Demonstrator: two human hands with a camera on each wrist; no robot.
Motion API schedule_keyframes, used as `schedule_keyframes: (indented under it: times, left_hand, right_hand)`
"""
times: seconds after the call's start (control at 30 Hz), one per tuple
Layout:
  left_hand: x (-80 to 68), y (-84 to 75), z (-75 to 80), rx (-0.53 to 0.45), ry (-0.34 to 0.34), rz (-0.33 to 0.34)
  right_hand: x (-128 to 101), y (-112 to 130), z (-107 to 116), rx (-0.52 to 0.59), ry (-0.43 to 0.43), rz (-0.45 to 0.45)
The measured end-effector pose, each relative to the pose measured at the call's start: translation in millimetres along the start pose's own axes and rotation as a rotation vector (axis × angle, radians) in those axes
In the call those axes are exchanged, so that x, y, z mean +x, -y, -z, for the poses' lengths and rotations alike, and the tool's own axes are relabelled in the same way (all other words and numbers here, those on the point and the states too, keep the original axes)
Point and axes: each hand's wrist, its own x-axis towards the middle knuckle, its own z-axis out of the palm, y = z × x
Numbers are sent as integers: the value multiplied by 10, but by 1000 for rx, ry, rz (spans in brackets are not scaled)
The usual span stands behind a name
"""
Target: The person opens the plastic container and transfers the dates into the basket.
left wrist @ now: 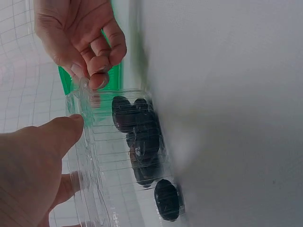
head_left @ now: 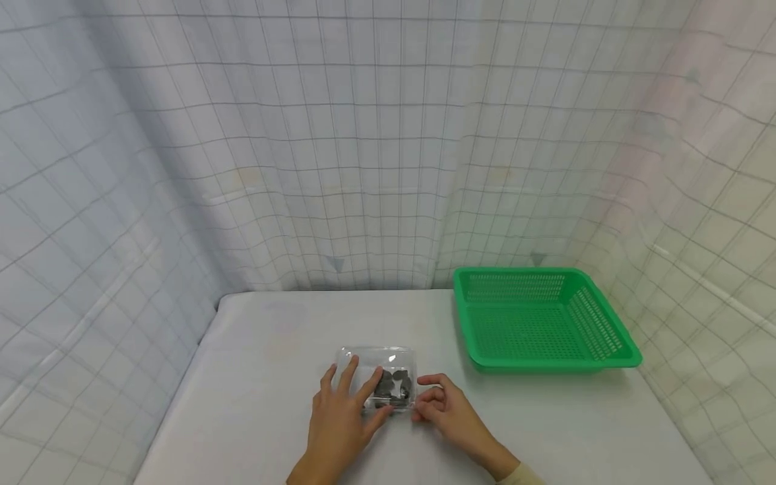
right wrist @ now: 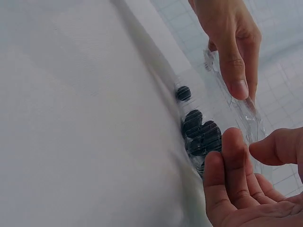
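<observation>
A clear plastic clamshell box [head_left: 394,357] lies on the white table, with several dark, glossy oval pieces [head_left: 394,387] visible through its walls. My left hand [head_left: 341,421] rests over the box's left part, fingers spread across the lid and thumb along the front rim. In the left wrist view, its thumb [left wrist: 66,130] presses at that rim. At the right front corner, my right hand [head_left: 445,411] has its fingers curled, and its thumb [right wrist: 272,147] and fingertips close on either side of the box's edge. The pieces sit loosely along the box's bottom.
A green plastic basket [head_left: 545,364] with slotted sides stands at the right, beyond my right hand. White cloth covers the table [head_left: 261,377]. Checked curtains [head_left: 364,148] enclose the back and both sides.
</observation>
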Motion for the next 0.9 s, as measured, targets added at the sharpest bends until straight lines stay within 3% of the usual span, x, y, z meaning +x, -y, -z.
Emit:
schedule_keyframes:
  times: [0.2,0.37,0.47,0.67,0.9]
  left_hand:
    - [-1,-65,12,44,-29,-20]
    - [23,-86,3,27,-34,-83]
    - [56,-90,-8,2,-62,-178]
    - [143,-156,-42,-60,-139,-428]
    - [266,-228,-52,-51,-212,-587]
  right_hand:
    - [-7,-8,86,53,44,-47]
    - [-24,-10,156,47,67,-50]
    - [-21,0,160,71,78,-55]
    - [-19,8,131,132,89,-98]
    - [-5,-21,110,168,87,-119]
